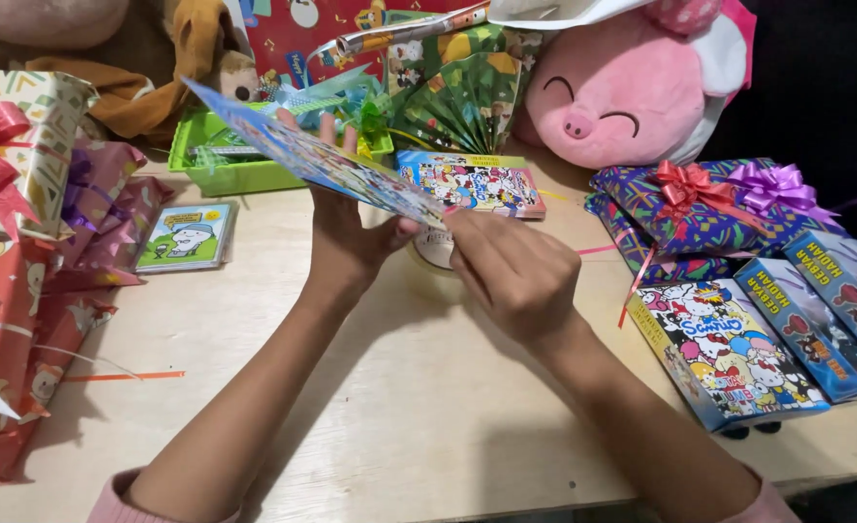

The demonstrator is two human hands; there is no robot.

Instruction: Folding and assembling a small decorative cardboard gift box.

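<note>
My left hand (349, 232) holds a flat box wrapped in blue cartoon-print paper (312, 155), tilted up above the middle of the wooden table (409, 387). My right hand (514, 271) pinches the box's near right corner with its fingertips. A roll of clear tape (435, 250) lies on the table just under the two hands, partly hidden by them.
Wrapped gifts with red ribbon (12, 155) stack at the left. A green tray (225, 165) and a small card pack (188, 236) lie behind. A pink plush pig (622, 87), ribboned blue parcels (709, 208) and several printed boxes (729, 353) fill the right. Red ribbon strip (123, 376) lies near left.
</note>
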